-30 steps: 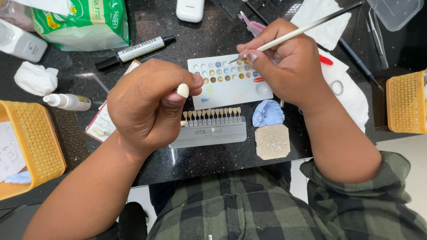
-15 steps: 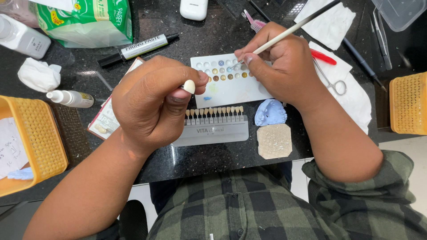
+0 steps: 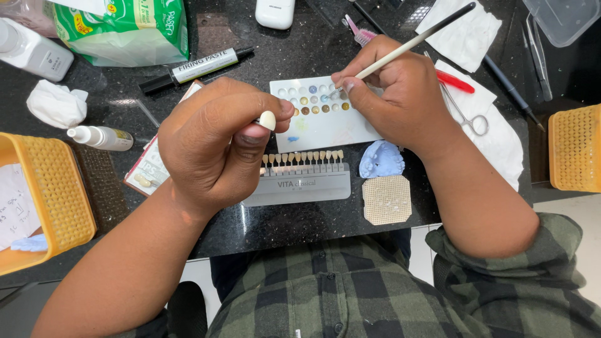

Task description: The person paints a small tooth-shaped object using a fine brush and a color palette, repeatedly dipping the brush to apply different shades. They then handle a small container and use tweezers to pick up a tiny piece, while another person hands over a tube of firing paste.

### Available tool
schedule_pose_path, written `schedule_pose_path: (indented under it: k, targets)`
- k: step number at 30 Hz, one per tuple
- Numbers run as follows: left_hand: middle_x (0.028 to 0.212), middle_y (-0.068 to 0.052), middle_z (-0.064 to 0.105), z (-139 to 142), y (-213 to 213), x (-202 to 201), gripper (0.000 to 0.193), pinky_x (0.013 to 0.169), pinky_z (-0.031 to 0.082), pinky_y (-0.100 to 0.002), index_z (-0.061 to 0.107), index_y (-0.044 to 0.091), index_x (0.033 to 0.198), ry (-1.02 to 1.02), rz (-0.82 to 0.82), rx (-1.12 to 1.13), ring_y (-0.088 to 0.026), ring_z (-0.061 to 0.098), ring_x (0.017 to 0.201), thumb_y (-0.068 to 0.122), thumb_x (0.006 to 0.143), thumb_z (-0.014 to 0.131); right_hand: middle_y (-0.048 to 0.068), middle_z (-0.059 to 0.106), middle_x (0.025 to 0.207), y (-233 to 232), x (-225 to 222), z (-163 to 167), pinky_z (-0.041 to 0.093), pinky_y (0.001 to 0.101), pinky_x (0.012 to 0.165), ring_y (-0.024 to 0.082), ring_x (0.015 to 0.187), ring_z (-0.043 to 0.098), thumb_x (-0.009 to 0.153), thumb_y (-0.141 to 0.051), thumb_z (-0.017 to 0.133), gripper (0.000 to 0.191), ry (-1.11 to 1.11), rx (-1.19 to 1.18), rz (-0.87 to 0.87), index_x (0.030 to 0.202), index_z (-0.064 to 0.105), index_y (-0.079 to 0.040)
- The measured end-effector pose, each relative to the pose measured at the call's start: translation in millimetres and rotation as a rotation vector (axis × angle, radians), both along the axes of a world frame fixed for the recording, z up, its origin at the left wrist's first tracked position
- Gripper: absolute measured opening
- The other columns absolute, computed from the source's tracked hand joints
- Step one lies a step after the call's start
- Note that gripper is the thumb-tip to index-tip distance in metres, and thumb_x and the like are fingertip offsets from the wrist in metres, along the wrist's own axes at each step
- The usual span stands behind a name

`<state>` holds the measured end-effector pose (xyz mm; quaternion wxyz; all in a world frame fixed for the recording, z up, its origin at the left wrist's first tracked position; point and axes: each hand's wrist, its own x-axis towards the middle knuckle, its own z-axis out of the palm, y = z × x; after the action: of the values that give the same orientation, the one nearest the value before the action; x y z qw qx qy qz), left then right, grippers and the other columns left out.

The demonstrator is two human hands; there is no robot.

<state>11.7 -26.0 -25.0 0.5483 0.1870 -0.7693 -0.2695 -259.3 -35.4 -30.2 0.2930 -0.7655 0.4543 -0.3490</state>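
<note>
Little has shifted since half a second ago: both hands hold their places near the middle of the frame, and only the brush tip has crept a touch along the palette wells.

Left of centre, the left hand (image 3: 216, 147) is pinched shut on a small cream tooth crown (image 3: 267, 119), thumb and forefinger pressing its base so the rounded face turns up toward the eyes. It is held just above the tooth shade guide (image 3: 300, 181), whose row of sample tabs runs directly beneath, close enough for colour to be compared at a glance.

Upper centre, the right hand (image 3: 400, 94) is closed in a pen grip on a thin white-handled brush (image 3: 410, 44), the handle slanting to the upper right and the tip resting in a well of the white mixing palette (image 3: 325, 116), where dabs of blue, brown and yellow stain sit in 2 rows. The palette lies just beyond the guide, within a short reach of the crown.

Right of the guide lie a pale blue dental cast (image 3: 382, 159) and a beige honeycomb tray (image 3: 387, 200). Forceps (image 3: 466, 116) rest on white tissue (image 3: 501, 144) at right. A black paste marker (image 3: 197, 67) and a small white dropper bottle (image 3: 100, 138) lie at upper left, with 2 yellow baskets (image 3: 53, 206) at the frame's edges on the black stone counter (image 3: 282, 50).
</note>
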Motion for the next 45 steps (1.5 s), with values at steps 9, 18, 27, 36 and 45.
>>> schedule_pose_path:
  k: [9,18,27,36,45]
  targets:
    - [0.097,-0.009,0.07,-0.5,-0.1,-0.4,0.021,0.075,0.057,-0.025,0.062,0.001,0.119,0.01,-0.008,0.01,-0.014,0.069,0.084,0.02,0.118,0.056,0.012,0.075,0.103,0.0,0.1,0.0,0.06,0.0286,0.085,0.015,0.098,0.075,0.106,-0.004,0.067,0.006,0.02,-0.006,-0.005,0.109,0.067,0.002]
    - [0.101,-0.009,0.071,-0.5,-0.4,-1.6,0.021,0.073,0.057,-0.024,0.062,0.001,0.117,0.015,-0.012,0.007,-0.013,0.069,0.083,0.021,0.117,0.056,0.011,0.075,0.102,1.3,1.6,0.7,0.06,0.0281,0.085,0.015,0.098,0.075,0.105,-0.003,0.067,0.007,0.014,0.035,-0.009,0.109,0.067,0.001]
    - [0.102,-0.009,0.071,0.7,0.0,-1.4,0.019,0.073,0.057,-0.024,0.062,0.001,0.116,0.001,-0.002,0.004,-0.014,0.07,0.083,0.019,0.116,0.057,0.011,0.075,0.105,1.2,1.7,-1.6,0.061,0.0271,0.087,0.014,0.101,0.075,0.107,-0.003,0.066,0.005,-0.057,0.049,0.014,0.11,0.065,0.001]
    - [0.102,-0.009,0.071,2.7,-2.2,-1.2,0.017,0.073,0.056,-0.025,0.061,0.002,0.117,-0.003,-0.01,0.011,-0.014,0.07,0.083,0.018,0.117,0.056,0.014,0.075,0.105,-2.3,-7.4,-10.3,0.058,0.0234,0.076,0.012,0.089,0.07,0.108,-0.004,0.064,0.005,-0.17,0.159,-0.026,0.109,0.062,0.0]
    - [0.089,-0.006,0.063,10.7,-1.4,-1.8,0.012,0.067,0.046,-0.029,0.066,0.005,0.111,-0.125,-0.067,0.074,-0.017,0.06,0.076,0.015,0.111,0.059,0.021,0.071,0.105,17.0,1.8,25.3,0.067,0.041,0.092,0.026,0.098,0.077,0.112,-0.009,0.055,0.01,-0.784,0.176,0.071,0.117,0.049,-0.003]
